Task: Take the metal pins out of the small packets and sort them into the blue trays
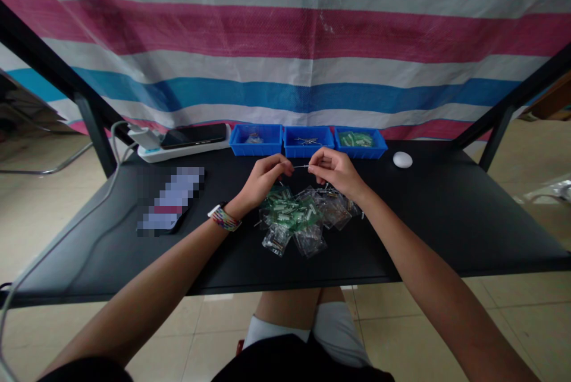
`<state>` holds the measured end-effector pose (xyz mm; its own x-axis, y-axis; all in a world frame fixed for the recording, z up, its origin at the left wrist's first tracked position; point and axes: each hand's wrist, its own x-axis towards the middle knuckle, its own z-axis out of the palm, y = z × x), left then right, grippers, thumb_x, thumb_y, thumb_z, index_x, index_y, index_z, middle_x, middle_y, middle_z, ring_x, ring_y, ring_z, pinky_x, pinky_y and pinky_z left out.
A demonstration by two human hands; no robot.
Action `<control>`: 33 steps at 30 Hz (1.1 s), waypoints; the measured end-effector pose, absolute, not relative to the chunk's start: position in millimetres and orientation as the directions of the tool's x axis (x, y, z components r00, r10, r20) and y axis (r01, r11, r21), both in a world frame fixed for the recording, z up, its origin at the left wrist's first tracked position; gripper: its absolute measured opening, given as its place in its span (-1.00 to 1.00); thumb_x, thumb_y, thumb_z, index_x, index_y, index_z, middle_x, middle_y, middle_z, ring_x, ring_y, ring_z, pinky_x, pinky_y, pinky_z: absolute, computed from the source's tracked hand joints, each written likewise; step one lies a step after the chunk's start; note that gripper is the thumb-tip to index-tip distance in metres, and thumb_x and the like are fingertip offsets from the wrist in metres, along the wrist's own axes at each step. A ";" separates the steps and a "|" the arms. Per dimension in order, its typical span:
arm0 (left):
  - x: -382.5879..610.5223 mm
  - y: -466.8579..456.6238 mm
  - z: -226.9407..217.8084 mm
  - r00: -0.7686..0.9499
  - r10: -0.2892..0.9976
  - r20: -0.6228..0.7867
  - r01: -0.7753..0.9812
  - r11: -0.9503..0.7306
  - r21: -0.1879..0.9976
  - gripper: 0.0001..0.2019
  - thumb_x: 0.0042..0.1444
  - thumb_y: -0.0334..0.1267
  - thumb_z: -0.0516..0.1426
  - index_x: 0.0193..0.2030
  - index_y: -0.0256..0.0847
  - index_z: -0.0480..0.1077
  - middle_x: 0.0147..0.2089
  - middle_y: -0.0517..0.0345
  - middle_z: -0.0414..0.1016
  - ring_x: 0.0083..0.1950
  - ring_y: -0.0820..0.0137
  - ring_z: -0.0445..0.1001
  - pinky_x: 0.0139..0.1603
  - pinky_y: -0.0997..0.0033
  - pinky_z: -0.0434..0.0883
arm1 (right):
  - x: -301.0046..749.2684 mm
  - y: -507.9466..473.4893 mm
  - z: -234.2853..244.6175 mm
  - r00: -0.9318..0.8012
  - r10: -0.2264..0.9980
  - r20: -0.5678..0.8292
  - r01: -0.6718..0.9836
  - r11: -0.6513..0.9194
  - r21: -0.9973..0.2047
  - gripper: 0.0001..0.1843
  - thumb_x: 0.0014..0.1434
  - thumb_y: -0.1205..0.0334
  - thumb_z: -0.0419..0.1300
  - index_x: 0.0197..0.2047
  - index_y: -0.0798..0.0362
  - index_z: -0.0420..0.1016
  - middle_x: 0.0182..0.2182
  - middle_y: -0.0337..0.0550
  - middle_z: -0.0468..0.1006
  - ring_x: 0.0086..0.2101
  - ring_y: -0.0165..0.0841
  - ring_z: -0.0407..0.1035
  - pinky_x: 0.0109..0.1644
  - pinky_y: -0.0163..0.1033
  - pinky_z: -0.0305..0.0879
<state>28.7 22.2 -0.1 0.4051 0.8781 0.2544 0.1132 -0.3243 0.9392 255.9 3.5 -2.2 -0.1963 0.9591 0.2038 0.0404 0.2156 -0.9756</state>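
Note:
Between my two hands runs a thin metal rod (301,166), held level just in front of the blue bins. My left hand (266,177) pinches its left end, and my right hand (334,172) pinches the right end. What exactly the rod is, I cannot make out. Below the hands lies a pile of small clear and green plastic bags (292,212) with little parts inside. Loose metal pins (328,190) show partly under my right hand. The middle blue bin (307,149) holds several similar thin metal pieces.
The left blue bin (256,148) holds small clear bags, the right blue bin (361,149) green ones. A white egg-shaped object (402,160) sits at right. A power strip (178,153) with a dark phone (194,135), a blurred-out phone (172,200) and a white cable (89,215) are at left.

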 end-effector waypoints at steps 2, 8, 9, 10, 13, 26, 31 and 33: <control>29.0 22.9 -1.4 0.408 0.880 0.244 0.111 -0.313 0.943 -0.72 0.26 -0.04 0.20 -0.31 -0.22 0.53 -0.33 0.10 0.55 -0.25 0.32 0.49 -0.22 0.35 0.37 | 255.4 3.3 -2.2 -0.195 0.957 0.217 0.032 0.227 -0.973 -0.60 0.03 -0.02 0.55 -0.29 0.03 0.50 -0.42 -0.30 0.52 -0.54 -0.47 0.39 -0.50 -0.34 0.33; 30.9 22.9 -4.5 0.416 0.874 0.251 0.065 -0.304 0.951 -0.72 0.21 -0.03 0.30 -0.33 -0.23 0.51 -0.34 0.14 0.51 -0.28 0.37 0.44 -0.24 0.38 0.34 | 255.3 4.1 -4.6 -0.191 0.957 0.217 0.018 0.224 -0.974 -0.63 0.02 0.05 0.53 -0.26 0.03 0.50 -0.37 -0.29 0.53 -0.53 -0.48 0.41 -0.49 -0.34 0.36; 31.0 23.0 -5.1 0.413 0.873 0.260 0.053 -0.308 0.950 -0.72 0.20 -0.04 0.31 -0.32 -0.23 0.51 -0.33 0.14 0.51 -0.29 0.38 0.44 -0.24 0.39 0.34 | 255.4 4.3 -5.1 -0.188 0.960 0.209 0.018 0.216 -0.976 -0.63 0.02 0.06 0.53 -0.25 0.04 0.50 -0.36 -0.28 0.53 -0.53 -0.48 0.41 -0.49 -0.34 0.36; 31.1 23.2 -5.7 0.408 0.872 0.270 0.041 -0.313 0.949 -0.73 0.19 -0.05 0.33 -0.31 -0.23 0.52 -0.32 0.14 0.52 -0.28 0.38 0.44 -0.23 0.39 0.34 | 255.5 4.3 -5.4 -0.187 0.961 0.203 0.015 0.209 -0.978 -0.63 0.02 0.07 0.52 -0.23 0.04 0.51 -0.35 -0.28 0.54 -0.53 -0.48 0.42 -0.50 -0.34 0.36; 31.2 23.8 -7.3 0.389 0.874 0.293 0.029 -0.330 0.944 -0.73 0.16 -0.05 0.36 -0.29 -0.23 0.53 -0.29 0.12 0.54 -0.25 0.37 0.46 -0.19 0.38 0.36 | 255.7 3.7 -5.5 -0.188 0.962 0.199 0.004 0.203 -0.979 -0.66 0.07 0.04 0.49 -0.23 0.03 0.51 -0.37 -0.27 0.54 -0.54 -0.47 0.41 -0.50 -0.34 0.36; 33.0 22.5 -5.6 0.335 0.881 0.335 0.030 -0.365 0.931 -0.75 0.14 -0.11 0.38 -0.21 -0.21 0.51 -0.27 0.12 0.53 -0.25 0.37 0.48 -0.20 0.39 0.38 | 251.2 0.5 -3.6 -0.137 0.963 0.233 0.028 0.239 -0.971 -0.65 0.04 0.00 0.49 -0.31 0.02 0.48 -0.47 -0.30 0.50 -0.54 -0.46 0.37 -0.48 -0.31 0.35; 28.9 26.2 -7.6 0.360 0.877 0.318 0.111 -0.379 0.919 -0.77 0.19 -0.16 0.29 -0.07 -0.21 0.50 -0.30 0.16 0.51 -0.30 0.37 0.47 -0.26 0.39 0.36 | 255.1 9.8 -5.1 0.022 0.935 0.355 0.097 0.351 -0.931 -0.75 0.12 0.07 0.43 -0.32 -0.01 0.48 -0.49 -0.29 0.49 -0.54 -0.42 0.37 -0.47 -0.29 0.31; 22.5 31.0 -7.9 0.415 0.851 0.321 0.268 -0.451 0.851 -0.83 0.19 -0.23 0.22 -0.11 -0.20 0.54 -0.25 0.11 0.57 -0.25 0.31 0.51 -0.21 0.34 0.39 | 261.3 21.2 -7.9 0.139 0.895 0.424 0.199 0.394 -0.897 -0.80 0.18 0.09 0.39 -0.29 -0.01 0.51 -0.47 -0.25 0.52 -0.53 -0.39 0.39 -0.46 -0.27 0.30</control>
